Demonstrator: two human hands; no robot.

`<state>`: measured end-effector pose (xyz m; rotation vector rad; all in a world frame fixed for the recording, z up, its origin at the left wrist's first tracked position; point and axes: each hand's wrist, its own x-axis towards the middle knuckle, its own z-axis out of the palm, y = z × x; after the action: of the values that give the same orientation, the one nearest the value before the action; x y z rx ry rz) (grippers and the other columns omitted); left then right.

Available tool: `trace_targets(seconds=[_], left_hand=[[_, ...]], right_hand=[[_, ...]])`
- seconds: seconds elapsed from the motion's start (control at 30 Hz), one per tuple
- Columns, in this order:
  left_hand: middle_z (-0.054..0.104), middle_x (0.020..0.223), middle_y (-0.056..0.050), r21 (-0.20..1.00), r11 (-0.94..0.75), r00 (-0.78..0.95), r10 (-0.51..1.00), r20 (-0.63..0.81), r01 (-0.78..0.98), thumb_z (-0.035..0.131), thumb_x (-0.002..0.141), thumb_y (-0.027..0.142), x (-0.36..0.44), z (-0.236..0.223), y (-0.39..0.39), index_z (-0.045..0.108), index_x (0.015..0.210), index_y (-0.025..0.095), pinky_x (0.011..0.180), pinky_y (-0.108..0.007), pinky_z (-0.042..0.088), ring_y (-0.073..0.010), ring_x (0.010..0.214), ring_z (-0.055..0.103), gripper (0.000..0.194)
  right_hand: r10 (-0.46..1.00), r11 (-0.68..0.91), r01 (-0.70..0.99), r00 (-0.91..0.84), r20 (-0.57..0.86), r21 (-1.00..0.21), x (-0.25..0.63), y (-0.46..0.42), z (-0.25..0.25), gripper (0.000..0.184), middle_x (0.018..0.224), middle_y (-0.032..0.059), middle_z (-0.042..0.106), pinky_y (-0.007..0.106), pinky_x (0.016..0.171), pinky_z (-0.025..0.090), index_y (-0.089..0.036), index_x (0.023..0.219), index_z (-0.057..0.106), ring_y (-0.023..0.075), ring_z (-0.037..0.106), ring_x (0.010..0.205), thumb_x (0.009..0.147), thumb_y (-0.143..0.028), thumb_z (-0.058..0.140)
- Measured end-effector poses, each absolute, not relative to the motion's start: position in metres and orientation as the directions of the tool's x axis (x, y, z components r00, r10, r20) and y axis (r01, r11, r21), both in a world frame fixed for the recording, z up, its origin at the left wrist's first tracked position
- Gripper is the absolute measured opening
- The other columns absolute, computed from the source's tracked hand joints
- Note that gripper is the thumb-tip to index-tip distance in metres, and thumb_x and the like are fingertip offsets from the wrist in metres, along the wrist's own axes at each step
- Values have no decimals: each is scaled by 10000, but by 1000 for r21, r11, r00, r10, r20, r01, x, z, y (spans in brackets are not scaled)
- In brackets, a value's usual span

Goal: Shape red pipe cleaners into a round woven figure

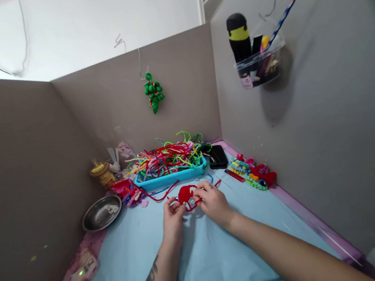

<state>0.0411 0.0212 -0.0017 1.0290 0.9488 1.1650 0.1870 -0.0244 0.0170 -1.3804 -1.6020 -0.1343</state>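
Between my hands, just above the blue table cover, is a red pipe-cleaner figure [185, 193] with a coiled round body and thin bent strands around it. My left hand [174, 216] pinches its left side, thumb and fingers pressed together. On the other side my right hand [213, 202] has its fingers closed on the red strands. Part of the figure is hidden behind the fingertips. A loose red pipe cleaner [161, 197] lies on the cover beyond my left hand.
Behind my hands stands a blue tray [165, 180] heaped with colored pipe cleaners. A metal bowl [94, 218] and a pink glue gun [74, 280] are at left. A black phone [218, 156] and finished pipe-cleaner pieces [250, 171] lie at right. Grey partitions enclose three sides.
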Motion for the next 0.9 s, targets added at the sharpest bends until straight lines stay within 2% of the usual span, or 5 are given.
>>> trace_targets(seconds=[0.1,0.23,0.53,0.8,0.9], left_hand=[[576,779,-21,972,-233,78,969,234,-25,632,716,297,36,5,19,557,970,193,679,-277,435,-158,729,557,285],[549,974,-66,795,-553,94,831,548,251,638,716,286,34,18,10,663,890,232,909,-362,361,-232,995,492,184],[573,981,-68,752,-604,240,796,555,263,583,760,240,34,15,12,668,781,231,935,-381,332,-239,1001,492,88],[592,950,-67,732,-610,234,792,564,302,565,767,230,31,13,19,653,781,221,897,-373,342,-235,964,499,90],[593,907,-66,729,-610,244,793,559,311,580,750,236,30,14,19,670,764,228,892,-377,336,-241,936,495,91]], right_hand=[[694,317,832,123,709,-455,187,-23,16,148,875,55,553,278,729,442,-205,780,634,177,527,825,768,-113,518],[698,327,838,98,710,-437,184,-25,16,132,876,62,555,286,725,450,-203,792,631,183,529,825,784,-135,518],[736,427,820,-69,674,-382,173,-29,12,149,920,67,563,276,708,453,-194,837,607,176,553,824,775,-110,502],[849,369,415,214,483,-832,180,-19,9,215,778,9,557,279,646,453,-191,924,484,163,556,723,731,-221,574],[926,334,144,136,353,-931,184,-17,13,297,725,-16,534,243,580,434,-196,910,450,135,536,649,705,-324,623]])
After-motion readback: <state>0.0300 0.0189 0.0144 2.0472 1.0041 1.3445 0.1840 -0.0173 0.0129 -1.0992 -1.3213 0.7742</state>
